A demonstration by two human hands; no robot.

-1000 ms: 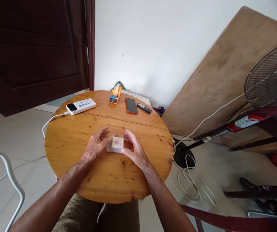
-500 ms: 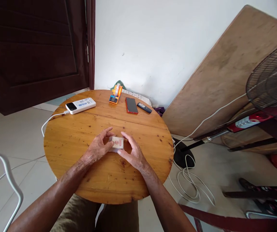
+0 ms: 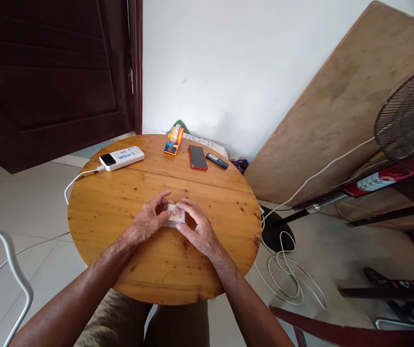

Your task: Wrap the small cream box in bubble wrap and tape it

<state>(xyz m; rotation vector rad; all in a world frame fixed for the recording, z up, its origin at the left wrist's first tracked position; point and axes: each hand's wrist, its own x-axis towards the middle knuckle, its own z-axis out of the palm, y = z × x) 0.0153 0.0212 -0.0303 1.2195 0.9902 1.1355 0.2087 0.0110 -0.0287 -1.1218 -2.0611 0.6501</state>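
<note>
On the round wooden table sits a small white block with red print on top, which looks like a deck of cards. My left hand grips its left side, thumb over the top and fingers round the far edge. From the right, my right hand has its thumb at the near corner and its index finger on the far right of the top. Some of the fingers behind the deck are hidden.
Toward the back of the table lie a white power bank with a cable, an orange tape dispenser, a red-edged phone and a small dark device. A fan stands at right, cable loops on the floor.
My right hand's index finger has come down onto the deck from beside it. My left hand keeps its hold. The whole view has shifted slightly.
</note>
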